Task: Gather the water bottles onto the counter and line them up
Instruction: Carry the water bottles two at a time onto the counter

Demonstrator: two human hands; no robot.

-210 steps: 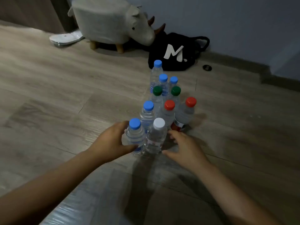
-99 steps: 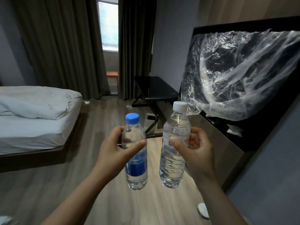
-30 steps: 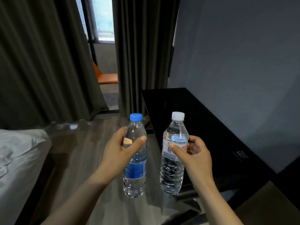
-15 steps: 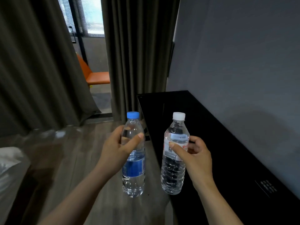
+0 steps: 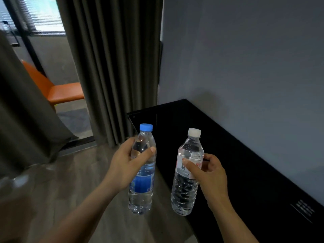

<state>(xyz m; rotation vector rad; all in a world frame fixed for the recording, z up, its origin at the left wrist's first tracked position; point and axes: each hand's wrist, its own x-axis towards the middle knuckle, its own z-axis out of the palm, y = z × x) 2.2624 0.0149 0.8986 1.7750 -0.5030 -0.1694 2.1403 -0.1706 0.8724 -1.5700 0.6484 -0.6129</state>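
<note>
Bottle with blue cap [image 5: 142, 187] clasped in left grip [image 5: 126, 166]; white-capped bottle [image 5: 185, 192] clasped in right grip [image 5: 210, 176].

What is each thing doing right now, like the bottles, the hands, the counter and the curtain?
blue-capped bottle, cap on, upright, held in the air.
white-capped bottle, cap on, upright, held in the air.
left hand, grips the blue-capped bottle.
right hand, grips the white-capped bottle.
counter, neither bottle set on it yet.
curtain, parted, with a gap showing the window.
</note>
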